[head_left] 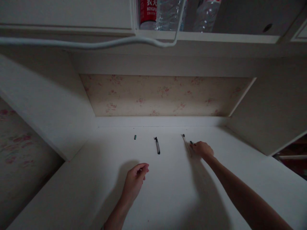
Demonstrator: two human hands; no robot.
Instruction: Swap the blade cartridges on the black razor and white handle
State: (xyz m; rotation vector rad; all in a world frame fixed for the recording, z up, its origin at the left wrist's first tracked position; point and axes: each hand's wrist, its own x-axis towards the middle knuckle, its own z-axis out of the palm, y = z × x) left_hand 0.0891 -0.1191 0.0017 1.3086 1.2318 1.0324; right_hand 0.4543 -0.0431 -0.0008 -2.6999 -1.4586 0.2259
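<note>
On a white desk (168,191), my right hand (202,149) reaches far forward, its fingers closed around a small dark item, and it touches a thin light pen (185,142) lying at an angle. A black pen (157,145) lies in the middle of the desk, apart from both hands. A small dark green cap (135,137) sits further left. My left hand (135,180) hovers over the desk nearer to me, fingers loosely curled with nothing visible in them.
The desk sits in a recess with white side panels and floral wallpaper (163,95) at the back. Overhead, a shelf (206,36) carries water bottles (168,14), and a white cable (96,43) hangs across it.
</note>
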